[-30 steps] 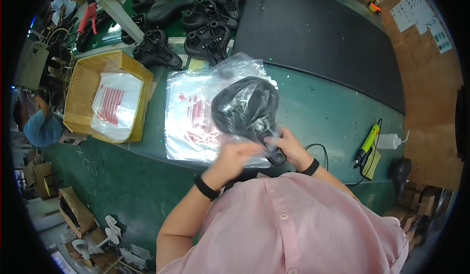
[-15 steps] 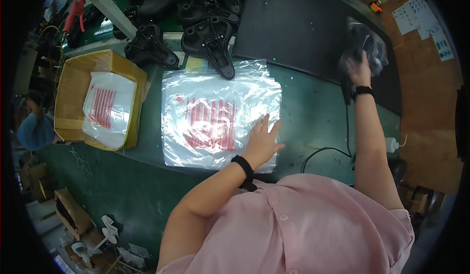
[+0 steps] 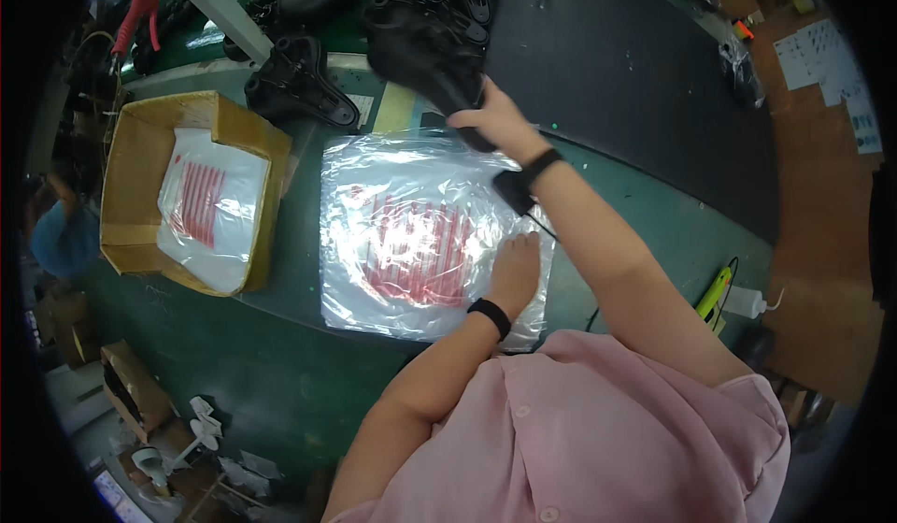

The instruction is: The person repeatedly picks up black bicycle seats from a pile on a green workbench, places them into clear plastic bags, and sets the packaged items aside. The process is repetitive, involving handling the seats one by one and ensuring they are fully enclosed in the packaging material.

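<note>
The right hand [image 3: 505, 123] grips one smooth, wedge-shaped black saddle [image 3: 422, 63] by its nose over the far side of the bench [image 3: 647, 201]; the left hand [image 3: 517, 273] rests half-curled on one stack of glossy, red-printed plastic bags [image 3: 402, 243] near the front edge—can't tell whether it's pinching any.

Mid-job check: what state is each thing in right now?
Black saddle: held by its narrow end, blurred
Right hand: closed around that end
Plastic bags: stacked flat
Left hand: resting on the stack, grip unclear
Cardboard box: open-topped, bags inside
Upturned saddle: underside up
Wrapped saddle: in clear plastic
White bottle: spout attached
Green tool: partly hidden
</note>
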Demonstrator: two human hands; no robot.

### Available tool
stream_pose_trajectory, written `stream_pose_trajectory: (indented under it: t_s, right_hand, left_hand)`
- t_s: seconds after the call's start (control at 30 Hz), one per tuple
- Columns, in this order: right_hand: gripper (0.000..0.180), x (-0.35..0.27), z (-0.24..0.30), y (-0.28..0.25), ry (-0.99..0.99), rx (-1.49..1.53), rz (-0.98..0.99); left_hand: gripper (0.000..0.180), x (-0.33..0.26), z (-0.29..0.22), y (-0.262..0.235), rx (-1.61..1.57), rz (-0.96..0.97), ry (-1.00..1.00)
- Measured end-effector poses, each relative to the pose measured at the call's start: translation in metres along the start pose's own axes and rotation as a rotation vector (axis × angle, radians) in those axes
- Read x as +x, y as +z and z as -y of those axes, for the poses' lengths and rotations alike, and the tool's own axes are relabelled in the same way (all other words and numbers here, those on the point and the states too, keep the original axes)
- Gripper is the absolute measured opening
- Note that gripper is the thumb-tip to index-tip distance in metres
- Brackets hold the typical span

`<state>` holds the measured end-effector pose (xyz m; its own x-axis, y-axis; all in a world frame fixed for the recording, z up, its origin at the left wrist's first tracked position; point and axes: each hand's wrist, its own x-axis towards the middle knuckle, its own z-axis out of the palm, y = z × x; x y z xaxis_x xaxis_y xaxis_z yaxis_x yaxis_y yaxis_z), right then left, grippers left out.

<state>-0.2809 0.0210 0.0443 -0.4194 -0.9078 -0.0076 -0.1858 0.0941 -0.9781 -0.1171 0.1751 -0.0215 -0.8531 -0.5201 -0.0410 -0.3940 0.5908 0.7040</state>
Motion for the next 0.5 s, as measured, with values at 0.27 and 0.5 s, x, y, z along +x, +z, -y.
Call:
stream_pose_trajectory:
  t_s: [0.27, 0.5]
  right_hand:
    - [0.067, -0.203, 0.015, -0.086, 0.255, 1.767, 0.374]
    - [0.075, -0.316, 0.019, -0.133, 0.328, 1.479, 0.247]
  left_hand:
    - [0.02, 0.005, 0.012, -0.037, -0.374, 0.037, -0.295]
    - [0.017, -0.012, -0.002, -0.075, -0.798, 0.038, -0.472]
